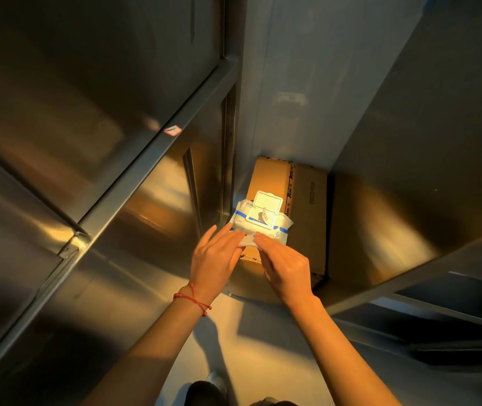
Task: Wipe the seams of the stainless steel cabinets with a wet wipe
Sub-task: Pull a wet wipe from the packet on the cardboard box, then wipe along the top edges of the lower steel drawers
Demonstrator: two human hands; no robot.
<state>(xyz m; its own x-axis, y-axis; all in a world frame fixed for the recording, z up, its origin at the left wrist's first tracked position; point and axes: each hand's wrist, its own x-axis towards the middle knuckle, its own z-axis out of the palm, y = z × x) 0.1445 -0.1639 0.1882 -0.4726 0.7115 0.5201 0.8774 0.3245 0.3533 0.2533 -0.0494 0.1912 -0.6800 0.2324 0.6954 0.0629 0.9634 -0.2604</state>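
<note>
Wet wipe: you hold it between your two hands, low in the middle of the view, just in front of the wipe pack. Your left hand pinches its left end with bent fingertips, and your right hand pinches the right end in the same way, so the white sheet is stretched between them. On your left wrist you wear a red string bracelet. The pack lies on a cardboard box with its flip lid standing open and another sheet sticking up from the opening. The box stands on the floor between two stainless steel cabinets, the left cabinet and the right cabinet.
</note>
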